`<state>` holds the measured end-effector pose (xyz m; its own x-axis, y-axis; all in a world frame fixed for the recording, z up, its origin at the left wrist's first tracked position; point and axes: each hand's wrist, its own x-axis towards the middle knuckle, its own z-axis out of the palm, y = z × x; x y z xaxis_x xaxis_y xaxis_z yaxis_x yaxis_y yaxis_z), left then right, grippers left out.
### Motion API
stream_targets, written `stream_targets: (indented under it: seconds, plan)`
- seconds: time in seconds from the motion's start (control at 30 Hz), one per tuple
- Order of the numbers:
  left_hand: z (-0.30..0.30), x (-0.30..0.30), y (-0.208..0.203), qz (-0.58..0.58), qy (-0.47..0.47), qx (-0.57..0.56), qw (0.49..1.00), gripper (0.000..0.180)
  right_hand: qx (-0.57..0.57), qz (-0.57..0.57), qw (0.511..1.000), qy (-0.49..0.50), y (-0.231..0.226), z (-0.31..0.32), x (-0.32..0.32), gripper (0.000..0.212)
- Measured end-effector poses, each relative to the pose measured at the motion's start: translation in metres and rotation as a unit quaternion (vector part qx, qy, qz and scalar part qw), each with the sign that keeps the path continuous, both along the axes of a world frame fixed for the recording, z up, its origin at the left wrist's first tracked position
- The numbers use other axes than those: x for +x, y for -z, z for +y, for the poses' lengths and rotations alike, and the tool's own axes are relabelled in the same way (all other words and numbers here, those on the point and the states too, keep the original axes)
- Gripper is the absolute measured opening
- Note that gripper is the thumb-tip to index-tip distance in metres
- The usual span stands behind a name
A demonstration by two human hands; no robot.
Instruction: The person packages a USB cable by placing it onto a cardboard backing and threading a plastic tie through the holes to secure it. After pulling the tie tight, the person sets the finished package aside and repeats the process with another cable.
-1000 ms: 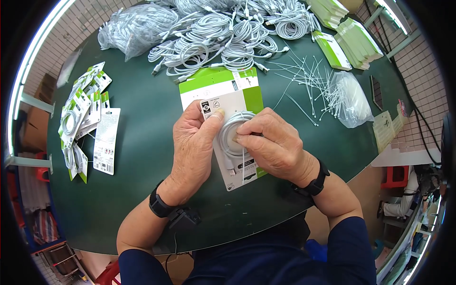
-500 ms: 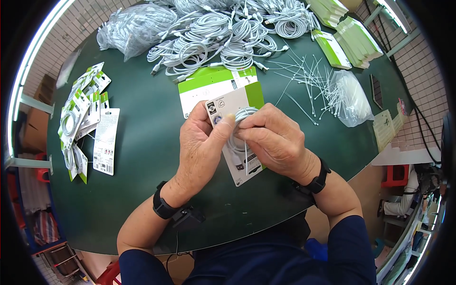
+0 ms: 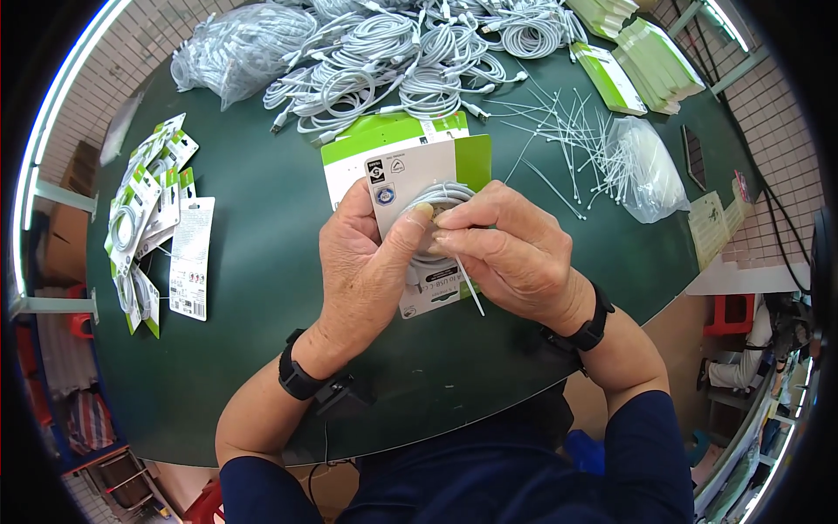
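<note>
My left hand [image 3: 367,271] grips a white-and-green packaging card [image 3: 428,166] by its left side, its thumb pressing a coiled white cable [image 3: 441,192] against the card. At the coil's middle, the thumb and forefinger of my right hand [image 3: 515,258] pinch a thin white cable tie [image 3: 471,288]. The tie's free end sticks out below those fingers; where it meets the coil is hidden by them. Under the card in my hands, more green-and-white cards [image 3: 349,164] lie on the dark green table [image 3: 262,375].
Coiled white cables [image 3: 375,52] and a plastic bag of cables [image 3: 240,52] heap along the far side. Loose cable ties [image 3: 567,140] spill from a clear bag [image 3: 650,170] at right, near card stacks [image 3: 659,65] and a phone [image 3: 693,157]. Carded cables [image 3: 140,218] pile at left.
The card has turned more upright and shifted slightly left with my left hand. The tie's free end has swung from hanging straight down to slanting toward the lower right.
</note>
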<state>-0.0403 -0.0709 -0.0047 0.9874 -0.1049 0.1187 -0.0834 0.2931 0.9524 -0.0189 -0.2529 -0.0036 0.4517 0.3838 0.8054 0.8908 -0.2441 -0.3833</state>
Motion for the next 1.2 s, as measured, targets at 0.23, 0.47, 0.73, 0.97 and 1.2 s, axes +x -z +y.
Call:
stream_targets:
  seconds: [0.23, 0.47, 0.73, 0.97, 1.2]
  plan:
    - [-0.001, 0.003, 0.007, 0.022, 0.007, -0.046, 0.999, 0.030, 0.007, 0.004, 1.000, 0.005, 0.000, 0.001, 0.000, 0.024]
    - [0.001, 0.005, 0.007, 0.018, 0.017, -0.038, 0.999, 0.030, 0.003, 0.009, 1.000, 0.009, 0.000, 0.001, -0.001, 0.024]
    - [-0.004, 0.004, 0.007, 0.008, 0.013, -0.032, 0.999, 0.030, 0.040, 0.077, 0.996, 0.014, -0.004, -0.002, -0.003, 0.026]
    - [-0.012, 0.001, 0.005, 0.018, 0.032, -0.015, 0.999, 0.033, 0.145, 0.147, 0.978, 0.023, 0.004, -0.004, 0.002, 0.024]
    - [-0.014, -0.002, 0.007, 0.023, 0.053, -0.045, 0.997, 0.032, -0.006, -0.022, 0.998, 0.053, -0.013, -0.010, 0.019, 0.021]
